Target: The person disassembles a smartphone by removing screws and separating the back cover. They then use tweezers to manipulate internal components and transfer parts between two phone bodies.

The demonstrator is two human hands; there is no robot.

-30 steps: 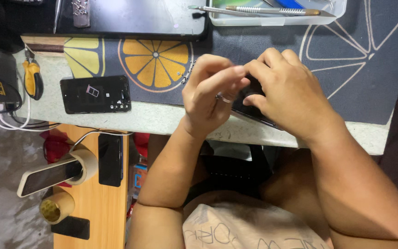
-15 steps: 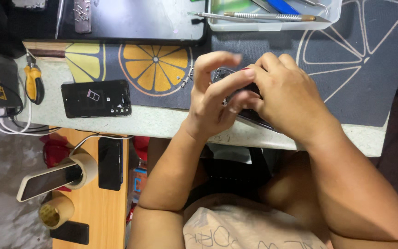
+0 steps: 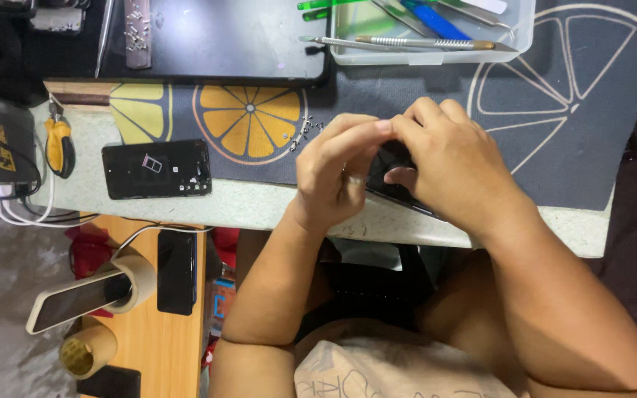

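Both my hands meet over a dark phone (image 3: 394, 188) that lies at the near edge of the grey bench top. My left hand (image 3: 332, 171), with a ring on one finger, curls its fingertips onto the phone's upper edge. My right hand (image 3: 457, 168) covers most of the phone and grips it from the right. Only a dark strip of the phone shows between and below the fingers.
A dark mat with orange-slice prints (image 3: 248, 121) covers the bench. A black phone back panel (image 3: 156, 169) and yellow-handled cutters (image 3: 59, 144) lie at left. A clear tray of tools (image 3: 436, 33) sits at the back. A wooden side table (image 3: 164, 346) holds phones and tape rolls.
My hands stay on the phone; the left fingers have shifted slightly along its upper edge. The view has drifted a little.
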